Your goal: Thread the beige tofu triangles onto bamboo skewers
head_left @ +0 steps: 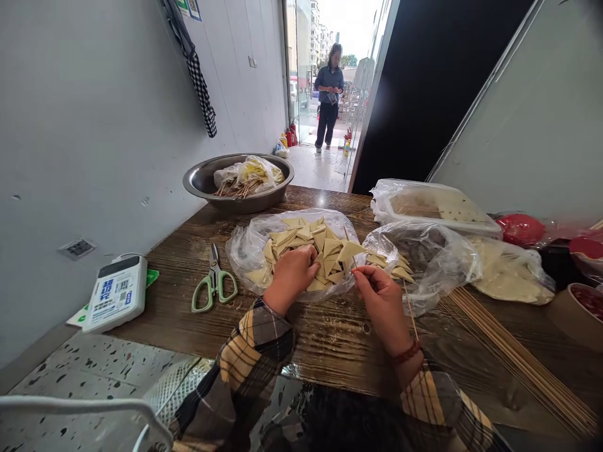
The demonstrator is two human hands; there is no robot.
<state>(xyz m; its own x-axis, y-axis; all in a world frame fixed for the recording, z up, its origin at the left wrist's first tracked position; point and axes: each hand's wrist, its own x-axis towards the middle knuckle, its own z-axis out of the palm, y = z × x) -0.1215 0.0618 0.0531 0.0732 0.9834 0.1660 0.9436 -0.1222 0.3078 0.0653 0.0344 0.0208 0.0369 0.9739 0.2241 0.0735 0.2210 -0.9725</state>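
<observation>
My right hand (382,304) pinches a thin wooden skewer (346,234) between thumb and fingertips. A folded, pale yellow triangle, like tofu skin (349,251), is on that skewer. My left hand (295,275) is over a pile of similar folded triangles (304,233), its fingers curled; whatever they grip is hidden. The pile lies on a clear plastic bag (245,242). Just right of it, more triangles (399,270) lie by another plastic bag (438,251). A second skewer (411,311) slants down beside my right wrist.
Green-handled scissors (214,282) and a white box-shaped device (117,292) lie left. A metal basin (198,182) with bagged skewers stands behind. Long skewers (518,351), a bagged plastic container (428,204) and flat bagged sheets (511,270) are right. A person (328,88) stands by the doorway.
</observation>
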